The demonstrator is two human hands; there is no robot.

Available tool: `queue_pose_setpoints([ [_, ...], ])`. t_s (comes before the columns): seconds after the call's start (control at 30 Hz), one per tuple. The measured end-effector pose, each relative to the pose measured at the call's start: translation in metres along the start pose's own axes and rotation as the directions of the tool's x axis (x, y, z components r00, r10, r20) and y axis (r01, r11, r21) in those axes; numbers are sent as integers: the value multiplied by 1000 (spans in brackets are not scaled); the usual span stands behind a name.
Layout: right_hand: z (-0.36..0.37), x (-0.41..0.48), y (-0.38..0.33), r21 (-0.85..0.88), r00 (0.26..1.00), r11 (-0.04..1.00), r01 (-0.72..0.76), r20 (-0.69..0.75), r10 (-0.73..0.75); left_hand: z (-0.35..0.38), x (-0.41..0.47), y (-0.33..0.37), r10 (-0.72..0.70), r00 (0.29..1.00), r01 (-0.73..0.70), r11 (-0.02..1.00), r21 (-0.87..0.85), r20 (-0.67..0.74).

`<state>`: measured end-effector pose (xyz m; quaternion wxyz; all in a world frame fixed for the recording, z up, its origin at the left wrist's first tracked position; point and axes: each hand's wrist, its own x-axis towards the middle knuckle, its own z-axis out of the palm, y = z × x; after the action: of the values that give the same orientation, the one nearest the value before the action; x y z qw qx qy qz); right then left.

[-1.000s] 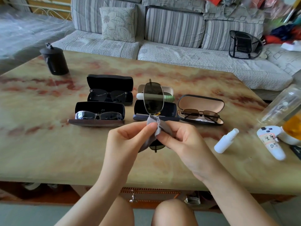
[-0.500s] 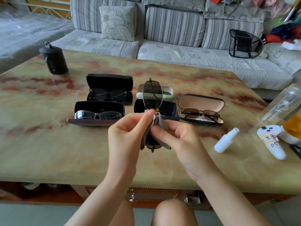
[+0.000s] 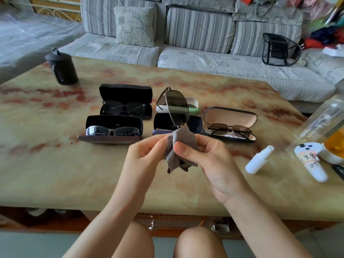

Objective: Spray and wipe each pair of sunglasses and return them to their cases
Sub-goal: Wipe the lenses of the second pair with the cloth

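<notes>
A pair of dark sunglasses (image 3: pixel 176 107) stands on end above the table, one lens up, the other wrapped in a grey cloth (image 3: pixel 183 146). My left hand (image 3: pixel 147 155) pinches the cloth's left side. My right hand (image 3: pixel 206 161) grips the cloth over the lower lens, thumb on top. Behind them lies an open empty dark blue case (image 3: pixel 193 123) and a white case (image 3: pixel 191 103). Three other open cases hold sunglasses: a black one (image 3: pixel 125 101), a brown-edged one (image 3: pixel 111 129) and a tan-lined one (image 3: pixel 230 125). A white spray bottle (image 3: pixel 258 160) lies at the right.
A black lidded cup (image 3: pixel 62 68) stands at the table's far left. At the right edge are a white controller (image 3: pixel 312 162), a clear bottle (image 3: pixel 323 118) and an orange-filled container (image 3: pixel 335 144). A striped sofa (image 3: pixel 195 34) runs behind the marble table (image 3: pixel 55 164).
The sunglasses have tilted so the top lens leans left and a temple arm shows. My right thumb has slid over the cloth on the lower lens.
</notes>
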<state>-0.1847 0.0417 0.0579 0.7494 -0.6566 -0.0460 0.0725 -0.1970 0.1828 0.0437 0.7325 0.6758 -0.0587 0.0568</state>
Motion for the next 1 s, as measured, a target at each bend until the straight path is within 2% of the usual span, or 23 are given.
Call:
queue_pose_setpoints([
  [0.17,-1,0,-1,-27,997,999,34,-69,-36,-10,4,5,-12,998,8,997,-79,-58],
  [0.37,0,-1,-1,-49,999,998,44,15,-43,-5,6,5,-82,996,85,994,-70,44],
  [0.57,-1,-3,-4,18,994,1000,-10,108,8,-3,4,5,-81,996,85,980,-182,28],
  [0.67,-1,-3,-3,-13,998,1000,-25,51,26,-2,2,4,-91,995,97,982,-163,44],
  [0.83,0,-4,2,51,999,999,-12,-41,14,0,-2,4,-118,989,130,982,-138,88],
  [1.0,0,-6,0,77,999,997,32,-5,-32,2,-5,9,-104,990,123,966,-227,93],
])
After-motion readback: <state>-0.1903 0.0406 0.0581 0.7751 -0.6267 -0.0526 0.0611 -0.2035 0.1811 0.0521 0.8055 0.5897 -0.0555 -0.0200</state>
